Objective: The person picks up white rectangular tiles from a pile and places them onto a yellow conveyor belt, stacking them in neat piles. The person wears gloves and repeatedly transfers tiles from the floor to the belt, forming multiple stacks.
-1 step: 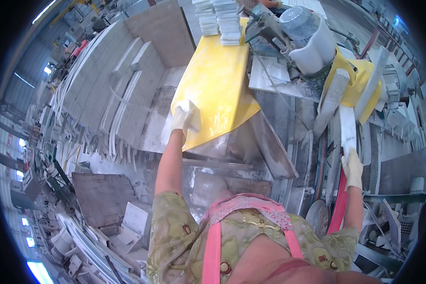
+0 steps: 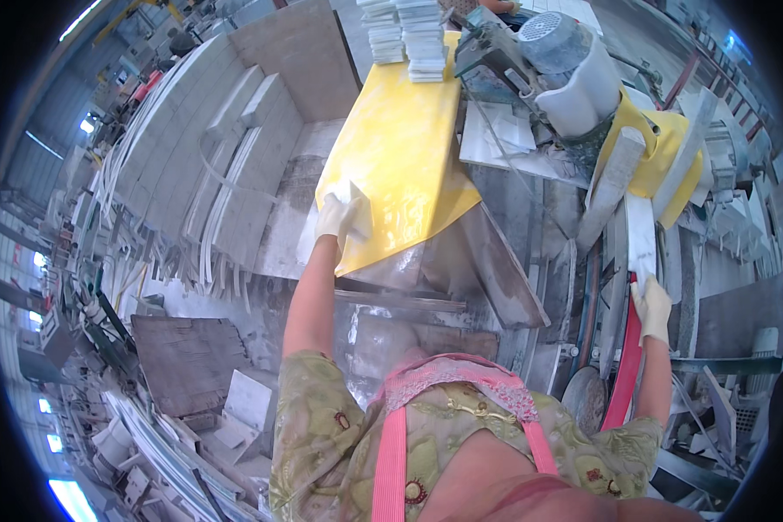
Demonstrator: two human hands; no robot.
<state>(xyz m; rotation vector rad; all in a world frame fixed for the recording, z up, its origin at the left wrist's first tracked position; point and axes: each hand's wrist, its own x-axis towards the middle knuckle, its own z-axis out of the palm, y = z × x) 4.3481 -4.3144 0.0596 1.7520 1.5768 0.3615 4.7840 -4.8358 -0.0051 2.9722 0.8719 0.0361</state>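
Note:
My left hand point(image 2: 335, 217), in a pale glove, is closed round a small stack of white stone tiles point(image 2: 358, 211). The tiles stand over the near left part of a wet yellow sheet point(image 2: 391, 148). Off to the right, my gloved right hand point(image 2: 652, 309) has its fingers closed at the near end of a long white, grey-veined stone strip point(image 2: 641, 235). That strip lies lengthwise along a narrow red band point(image 2: 622, 374), and its far end runs in beside a yellow cover point(image 2: 661, 157) on the machine. How firmly the fingertips grip it is partly hidden.
Stacks of white tiles point(image 2: 424, 43) stand at the sheet's far end. A motor point(image 2: 551, 39) with a white guard sits at the back right. Long stone slabs point(image 2: 183, 130) lean at left. Wooden boards point(image 2: 187, 365) and offcuts lie near left; a round disc point(image 2: 585, 396) is beside the red band.
My right hand has shifted very slightly to the right, and a little more of the red band shows by its fingertips. My left hand stays on the tiles.

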